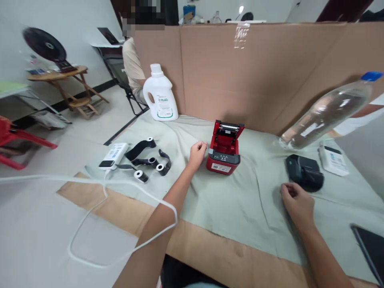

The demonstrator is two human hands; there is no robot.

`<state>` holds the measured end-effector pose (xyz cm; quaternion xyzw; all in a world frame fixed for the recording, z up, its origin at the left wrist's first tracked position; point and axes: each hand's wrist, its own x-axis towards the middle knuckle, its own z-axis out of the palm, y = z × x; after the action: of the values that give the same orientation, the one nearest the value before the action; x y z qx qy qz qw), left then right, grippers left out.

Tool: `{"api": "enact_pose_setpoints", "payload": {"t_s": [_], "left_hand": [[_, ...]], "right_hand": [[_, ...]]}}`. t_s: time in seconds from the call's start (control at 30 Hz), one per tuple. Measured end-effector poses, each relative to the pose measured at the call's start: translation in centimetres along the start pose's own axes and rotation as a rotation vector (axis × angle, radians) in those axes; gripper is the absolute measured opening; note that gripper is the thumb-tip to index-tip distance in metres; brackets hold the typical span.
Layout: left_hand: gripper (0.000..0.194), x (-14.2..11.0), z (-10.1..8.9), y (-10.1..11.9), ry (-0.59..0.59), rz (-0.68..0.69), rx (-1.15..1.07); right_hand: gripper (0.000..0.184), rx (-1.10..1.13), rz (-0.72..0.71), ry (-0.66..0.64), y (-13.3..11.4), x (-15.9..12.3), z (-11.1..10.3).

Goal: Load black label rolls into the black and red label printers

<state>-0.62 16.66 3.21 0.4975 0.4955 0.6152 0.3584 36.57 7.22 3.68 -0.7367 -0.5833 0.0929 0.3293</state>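
A small red label printer (224,154) stands upright on the pale green cloth, its lid raised and its inside showing. Just left of it my left hand (198,154) rests on the cloth, fingers curled into a fist, nothing visible in it. My right hand (298,204) lies on the cloth with thumb and fingers curled together, and no object shows there. Right above that hand sits a black rounded device (303,173). Left of my left arm lie several small paper rolls (141,176), some with dark strips unrolled, beside a white handheld device (114,156).
A white cable (144,192) loops across my left forearm. At the back stand a white detergent bottle (162,96) and a cardboard wall (225,72). A large clear bottle (328,112) leans at right, near another white device (333,160). A dark tablet (370,252) lies lower right. A person sits behind.
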Motion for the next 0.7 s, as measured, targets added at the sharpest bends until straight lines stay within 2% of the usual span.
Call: {"api": "enact_pose_setpoints", "payload": {"t_s": [0.1,0.17,0.2,0.23,0.27,0.3,0.33,0.4,0.47,0.53,0.6,0.7], "left_hand": [[0.033,-3.1,-2.0,2.9,0.050,0.057,0.269],[0.017,-5.8,-4.2,4.6,0.152,0.088,0.546],[0.009,-7.2,-5.5,5.2,0.261,0.092,0.681],[0.012,-8.5,-6.9,5.7,0.403,0.069,0.789],[0.024,-9.6,-8.2,5.9,0.555,0.001,0.867],[0.035,-10.6,-9.5,6.0,0.647,-0.093,0.921],[0.039,-11.3,-10.6,5.8,0.667,-0.196,0.959],[0.034,-12.3,-12.1,5.2,0.591,-0.354,1.000],[0.025,-12.6,-12.9,4.6,0.493,-0.405,1.011],[0.023,-12.4,-13.0,4.4,0.475,-0.363,0.974],[0.026,-11.8,-12.8,4.7,0.482,-0.264,0.905],[0.031,-10.2,-12.1,6.1,0.461,-0.096,0.749]], "right_hand": [[0.012,-0.022,-0.055,-0.100,0.0,-0.7,1.2],[0.013,-0.035,-0.073,-0.125,0.0,-0.7,1.3],[0.014,-0.031,-0.073,-0.132,0.0,-0.6,1.3],[0.013,-0.020,-0.068,-0.138,0.1,-0.5,1.3],[0.013,-0.002,-0.060,-0.140,0.3,-0.5,1.3],[0.012,0.019,-0.053,-0.139,0.5,-0.5,1.3],[0.012,0.039,-0.046,-0.139,0.7,-0.4,1.3],[0.013,0.067,-0.042,-0.141,0.9,-0.5,1.4],[0.014,0.088,-0.040,-0.144,0.9,-0.5,1.4],[0.015,0.108,-0.039,-0.142,0.8,-0.6,1.3],[0.017,0.125,-0.047,-0.149,0.6,-0.7,1.2],[0.019,0.130,-0.053,-0.164,0.6,-0.8,1.0]]}}
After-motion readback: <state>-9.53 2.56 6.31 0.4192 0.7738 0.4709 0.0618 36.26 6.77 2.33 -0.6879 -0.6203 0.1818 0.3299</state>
